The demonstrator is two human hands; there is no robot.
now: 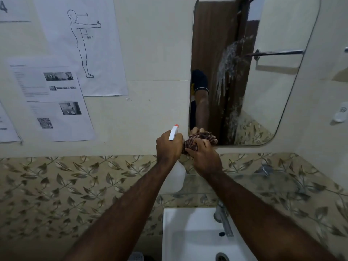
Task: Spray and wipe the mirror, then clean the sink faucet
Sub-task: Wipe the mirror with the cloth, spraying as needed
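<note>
A rounded wall mirror (267, 95) hangs at the upper right, with a streak of wet spray (225, 72) running down its middle. My left hand (168, 146) grips a white spray bottle (178, 176) with an orange nozzle tip, held just left of the mirror's lower corner. My right hand (204, 157) clutches a bunched striped brown cloth (199, 141) against the mirror's bottom left corner. The two hands almost touch. Below them sits a white sink (188, 238) with a chrome faucet (223, 217).
Printed paper sheets (62, 98) are stuck to the cream wall on the left. A leaf-patterned tile band (66, 185) runs behind the sink. A glass shelf (273, 183) juts out at the right, and a small white wall fitting (340, 112) is mounted right of the mirror.
</note>
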